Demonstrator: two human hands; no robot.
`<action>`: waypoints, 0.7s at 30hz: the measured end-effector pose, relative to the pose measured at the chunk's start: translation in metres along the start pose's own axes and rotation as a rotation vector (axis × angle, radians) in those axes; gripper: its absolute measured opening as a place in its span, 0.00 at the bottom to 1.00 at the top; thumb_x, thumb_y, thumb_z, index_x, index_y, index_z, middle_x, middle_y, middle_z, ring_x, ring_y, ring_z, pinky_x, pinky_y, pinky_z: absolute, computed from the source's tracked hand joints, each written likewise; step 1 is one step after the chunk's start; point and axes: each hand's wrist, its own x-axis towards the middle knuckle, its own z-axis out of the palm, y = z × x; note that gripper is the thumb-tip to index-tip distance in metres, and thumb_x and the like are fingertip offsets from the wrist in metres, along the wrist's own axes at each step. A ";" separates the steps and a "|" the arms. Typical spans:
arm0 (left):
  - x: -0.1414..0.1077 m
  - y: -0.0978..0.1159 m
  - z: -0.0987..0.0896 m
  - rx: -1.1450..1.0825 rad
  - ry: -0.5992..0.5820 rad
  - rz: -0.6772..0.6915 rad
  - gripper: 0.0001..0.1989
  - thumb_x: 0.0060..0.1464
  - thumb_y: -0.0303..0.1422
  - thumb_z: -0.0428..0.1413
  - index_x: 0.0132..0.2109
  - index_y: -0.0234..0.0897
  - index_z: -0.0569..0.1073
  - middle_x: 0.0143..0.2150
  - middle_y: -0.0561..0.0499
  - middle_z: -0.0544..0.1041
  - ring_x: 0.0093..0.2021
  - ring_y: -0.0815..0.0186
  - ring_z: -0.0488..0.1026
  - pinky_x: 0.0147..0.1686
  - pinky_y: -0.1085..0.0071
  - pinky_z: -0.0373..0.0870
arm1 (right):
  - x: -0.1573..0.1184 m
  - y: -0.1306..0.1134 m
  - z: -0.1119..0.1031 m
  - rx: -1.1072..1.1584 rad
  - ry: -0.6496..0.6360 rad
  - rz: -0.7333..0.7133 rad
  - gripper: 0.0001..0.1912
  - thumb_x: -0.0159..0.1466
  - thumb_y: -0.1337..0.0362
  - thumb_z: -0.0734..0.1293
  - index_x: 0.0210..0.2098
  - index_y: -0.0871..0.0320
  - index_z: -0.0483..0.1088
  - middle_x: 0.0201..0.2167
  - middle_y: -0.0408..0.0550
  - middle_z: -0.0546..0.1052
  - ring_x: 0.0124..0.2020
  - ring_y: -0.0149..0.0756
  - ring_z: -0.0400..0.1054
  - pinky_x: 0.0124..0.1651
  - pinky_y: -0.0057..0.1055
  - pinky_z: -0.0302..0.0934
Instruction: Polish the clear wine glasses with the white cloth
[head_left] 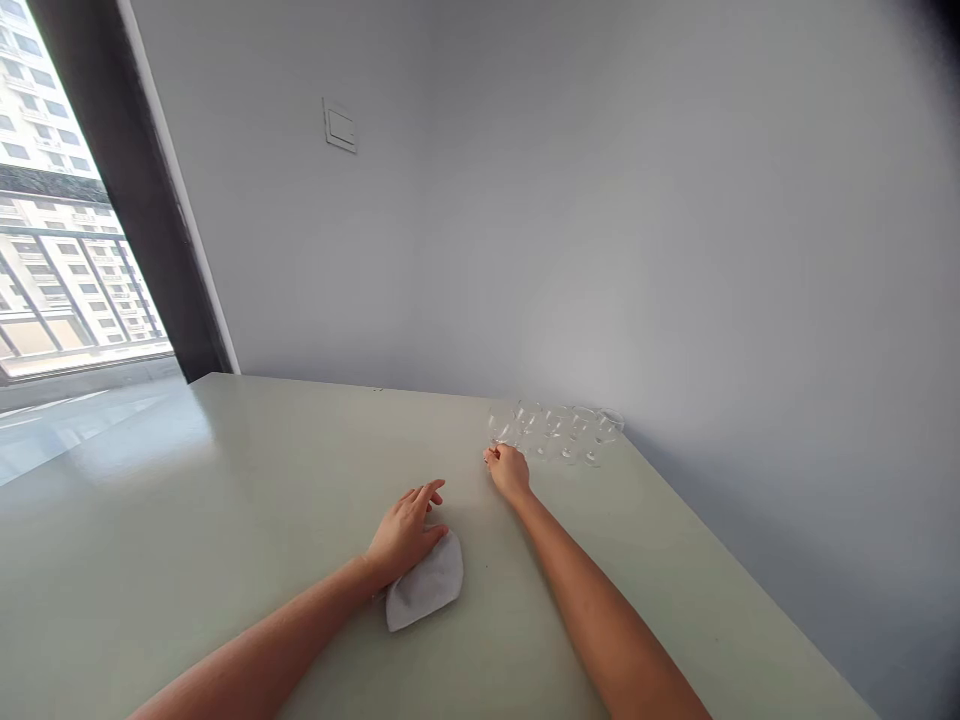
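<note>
My left hand (407,530) rests over a folded light grey cloth (429,588) on the table, fingers stretched forward and slightly apart, thumb lying along the cloth's upper edge. Farther out, my right hand (510,472) is closed around the lower part of a clear stemmed glass (501,424). Its bowl stands above my fingers, and the stem and foot are mostly covered. Just right of that hand, several more clear stemmed glasses (566,435) stand upright in a close group. Their outlines overlap, so single glasses are hard to separate.
The pale green tabletop (285,490) meets the grey walls (637,250) at the back and has its right edge beside the glasses. A switch plate (340,128) is on the left wall. A window (67,220) shows railings and buildings.
</note>
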 end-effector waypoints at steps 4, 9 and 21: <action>0.000 0.001 -0.001 0.028 -0.020 -0.020 0.30 0.45 0.31 0.53 0.56 0.46 0.55 0.45 0.53 0.69 0.42 0.66 0.66 0.45 0.69 0.60 | 0.012 0.004 0.004 -0.050 0.003 0.062 0.10 0.57 0.63 0.59 0.21 0.58 0.66 0.25 0.45 0.73 0.27 0.32 0.65 0.24 0.25 0.48; -0.001 0.002 -0.002 -0.005 -0.020 -0.044 0.30 0.45 0.31 0.53 0.57 0.46 0.54 0.44 0.53 0.70 0.41 0.66 0.66 0.44 0.68 0.61 | 0.023 0.003 0.004 -0.080 0.015 0.119 0.10 0.58 0.62 0.59 0.26 0.57 0.68 0.28 0.47 0.74 0.30 0.35 0.67 0.27 0.26 0.51; 0.017 -0.017 -0.032 -0.791 -0.107 -0.241 0.25 0.50 0.36 0.52 0.54 0.37 0.57 0.45 0.45 0.70 0.41 0.68 0.68 0.40 0.70 0.63 | -0.105 -0.043 -0.025 0.108 -0.153 -0.408 0.18 0.62 0.50 0.54 0.29 0.57 0.65 0.24 0.42 0.70 0.26 0.30 0.63 0.30 0.25 0.55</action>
